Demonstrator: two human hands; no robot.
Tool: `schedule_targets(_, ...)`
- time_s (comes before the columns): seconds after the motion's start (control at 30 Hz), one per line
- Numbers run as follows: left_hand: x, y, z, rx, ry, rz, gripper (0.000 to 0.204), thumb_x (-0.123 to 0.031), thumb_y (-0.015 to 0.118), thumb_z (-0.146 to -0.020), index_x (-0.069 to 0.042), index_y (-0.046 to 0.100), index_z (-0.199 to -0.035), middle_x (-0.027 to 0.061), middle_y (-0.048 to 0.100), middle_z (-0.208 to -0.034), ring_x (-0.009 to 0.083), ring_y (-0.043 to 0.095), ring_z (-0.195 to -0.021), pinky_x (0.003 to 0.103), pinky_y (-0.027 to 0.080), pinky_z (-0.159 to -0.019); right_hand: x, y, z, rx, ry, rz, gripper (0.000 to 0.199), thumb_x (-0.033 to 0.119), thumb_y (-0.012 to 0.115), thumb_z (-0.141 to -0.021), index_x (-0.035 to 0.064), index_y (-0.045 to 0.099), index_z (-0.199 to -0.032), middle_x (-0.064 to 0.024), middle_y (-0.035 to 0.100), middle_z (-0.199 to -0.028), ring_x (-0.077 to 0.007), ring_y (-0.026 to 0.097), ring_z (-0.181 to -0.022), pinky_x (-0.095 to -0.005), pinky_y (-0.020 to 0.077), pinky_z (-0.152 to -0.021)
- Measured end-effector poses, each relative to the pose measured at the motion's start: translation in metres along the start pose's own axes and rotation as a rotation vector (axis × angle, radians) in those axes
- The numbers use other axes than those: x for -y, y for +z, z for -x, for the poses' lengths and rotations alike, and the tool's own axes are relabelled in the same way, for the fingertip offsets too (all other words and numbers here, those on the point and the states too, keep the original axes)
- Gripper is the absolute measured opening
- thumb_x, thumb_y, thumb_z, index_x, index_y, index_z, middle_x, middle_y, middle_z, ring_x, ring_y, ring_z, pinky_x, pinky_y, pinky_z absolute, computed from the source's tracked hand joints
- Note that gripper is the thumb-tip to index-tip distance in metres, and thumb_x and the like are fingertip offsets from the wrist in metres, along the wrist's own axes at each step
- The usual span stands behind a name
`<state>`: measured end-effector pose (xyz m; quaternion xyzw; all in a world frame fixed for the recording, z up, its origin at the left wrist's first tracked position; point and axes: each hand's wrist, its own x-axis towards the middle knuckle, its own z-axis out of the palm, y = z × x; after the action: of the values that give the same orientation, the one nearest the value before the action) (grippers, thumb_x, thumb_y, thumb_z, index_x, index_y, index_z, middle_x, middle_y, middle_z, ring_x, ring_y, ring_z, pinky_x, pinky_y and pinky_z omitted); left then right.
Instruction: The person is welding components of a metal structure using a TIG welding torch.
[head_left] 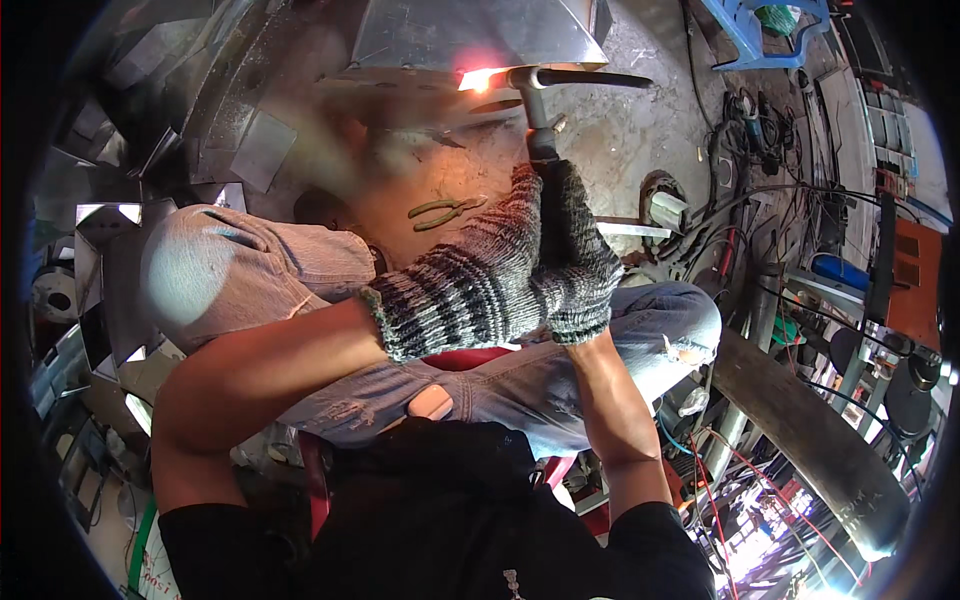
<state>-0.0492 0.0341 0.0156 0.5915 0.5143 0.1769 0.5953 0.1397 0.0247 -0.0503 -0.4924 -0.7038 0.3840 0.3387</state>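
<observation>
Both of my hands wear striped grey knitted gloves. My left hand reaches across, its fingers up along the dark handle, and my right hand closes round the same handle from the right. They grip a TIG welding torch with a long dark back cap pointing right. At the torch's left end a bright glow sits against the lower edge of a grey sheet-metal piece. Glare hides the torch tip. Below the glow, pliers with green handles lie on the concrete floor.
Metal offcuts lie at the left. Cables tangle on the floor at right, near an orange machine. A long curved metal piece lies by my right leg. A blue plastic stool stands at far right.
</observation>
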Motion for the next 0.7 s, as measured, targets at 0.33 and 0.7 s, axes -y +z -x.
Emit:
schedule_targets(0.33, -0.005, -0.003, 0.003, -0.025, 0.037, 0.076, 0.11, -0.037, 0.084, -0.094, 0.012, 0.017, -0.167, 0.0329, 0.067, -0.134, 0.0449, 0.071, -0.119, 0.05, 0.058, -0.101, 0.005, -0.003, 0.0, 0.076, 0.137, -0.153, 0.09, 0.014, 0.09, -0.09, 0.0029, 0.045, -0.167, -0.0162, 0.062, -0.154, -0.0232, 0.062, -0.134, -0.035, 0.0482, -0.114)
schedule_targets(0.7, 0.01, 0.005, 0.0, -0.047, 0.069, -0.088, 0.106, -0.039, 0.083, -0.095, 0.011, 0.022, -0.165, 0.0327, 0.067, -0.136, 0.0443, 0.071, -0.123, 0.05, 0.057, -0.104, 0.006, 0.004, 0.002, 0.006, 0.391, -0.671, 0.127, 0.035, 0.104, -0.066, 0.0077, 0.039, -0.171, -0.0121, 0.066, -0.151, -0.0183, 0.067, -0.124, -0.0335, 0.0544, -0.107)
